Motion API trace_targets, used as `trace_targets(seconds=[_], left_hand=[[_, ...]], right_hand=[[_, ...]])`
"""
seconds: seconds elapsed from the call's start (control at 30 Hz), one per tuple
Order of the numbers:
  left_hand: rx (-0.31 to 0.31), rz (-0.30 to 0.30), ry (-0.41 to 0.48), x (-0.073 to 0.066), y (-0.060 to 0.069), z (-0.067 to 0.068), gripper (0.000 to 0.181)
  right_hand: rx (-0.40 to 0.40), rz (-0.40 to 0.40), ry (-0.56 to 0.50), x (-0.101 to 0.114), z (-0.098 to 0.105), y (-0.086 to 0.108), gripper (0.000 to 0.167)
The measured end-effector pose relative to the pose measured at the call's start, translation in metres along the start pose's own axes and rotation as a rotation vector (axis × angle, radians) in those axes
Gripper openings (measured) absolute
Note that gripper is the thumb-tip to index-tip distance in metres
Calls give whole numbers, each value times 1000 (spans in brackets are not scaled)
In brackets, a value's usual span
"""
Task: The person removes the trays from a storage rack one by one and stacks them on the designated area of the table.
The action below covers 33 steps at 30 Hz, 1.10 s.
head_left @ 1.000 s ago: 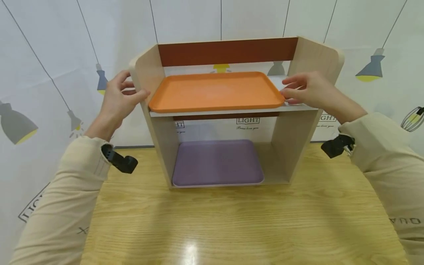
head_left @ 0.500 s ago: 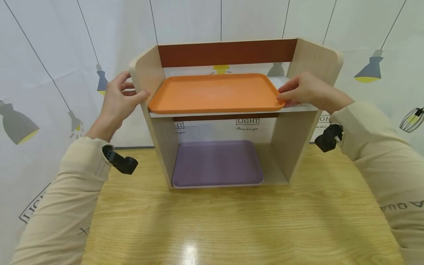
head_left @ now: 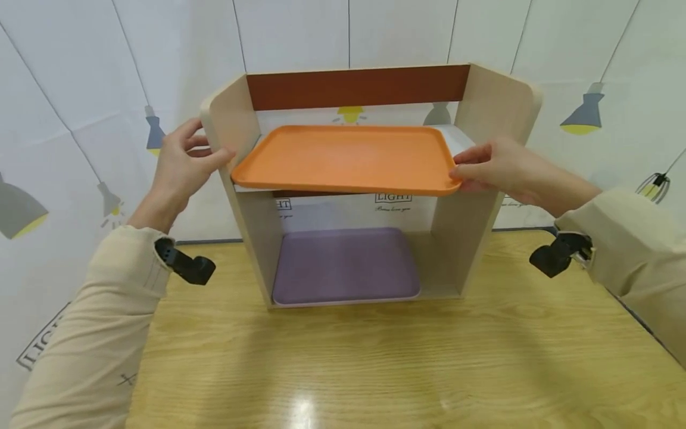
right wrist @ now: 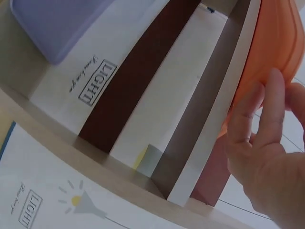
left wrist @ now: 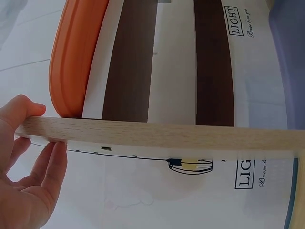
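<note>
My right grip (head_left: 501, 170), the nearer, pinches the orange tray (head_left: 348, 158), which extends toward nine o'clock over the upper shelf (head_left: 455, 140), long axis nine-to-three; my left grip (head_left: 184, 161) clasps the side panel (head_left: 230, 122).

The white back wall (head_left: 300, 36) has gray and blue lamps (head_left: 581, 113) drawn on it, hanging from thin dark lines (head_left: 349, 36). Light makes a shiny spot (head_left: 303, 411) on the yellow wood counter (head_left: 375, 363).
</note>
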<state>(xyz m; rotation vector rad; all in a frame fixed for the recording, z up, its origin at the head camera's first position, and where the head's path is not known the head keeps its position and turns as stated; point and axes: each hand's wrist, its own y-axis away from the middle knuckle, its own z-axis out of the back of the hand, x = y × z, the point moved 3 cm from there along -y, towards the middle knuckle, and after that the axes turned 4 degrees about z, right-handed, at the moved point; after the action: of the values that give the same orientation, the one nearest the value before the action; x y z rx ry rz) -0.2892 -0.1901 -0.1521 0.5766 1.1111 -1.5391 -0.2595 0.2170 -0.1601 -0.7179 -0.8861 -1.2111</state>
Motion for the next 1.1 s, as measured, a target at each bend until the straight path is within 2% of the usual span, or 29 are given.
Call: trace_targets(seconds=[0.3, 0.63, 0.8, 0.9, 1.03, 1.1], left_hand=[[-1, 13, -7, 2, 3, -1, 57], [-2, 3, 2, 2, 1, -2, 56], [-1, 1, 7, 1, -1, -2, 57], [-5, -1, 0, 1, -1, -2, 57], [-11, -6, -11, 1, -1, -2, 56], [-10, -3, -6, 2, -1, -3, 56]], right_hand=[[-2, 50, -145, -9, -15, 19, 53], [-48, 13, -369, -16, -23, 42, 71], [-55, 44, -449, -19, -26, 53, 71], [-30, 87, -530, -20, -28, 57, 68], [-10, 121, -573, -20, -31, 61, 65], [-23, 123, -549, -20, -33, 63, 63]])
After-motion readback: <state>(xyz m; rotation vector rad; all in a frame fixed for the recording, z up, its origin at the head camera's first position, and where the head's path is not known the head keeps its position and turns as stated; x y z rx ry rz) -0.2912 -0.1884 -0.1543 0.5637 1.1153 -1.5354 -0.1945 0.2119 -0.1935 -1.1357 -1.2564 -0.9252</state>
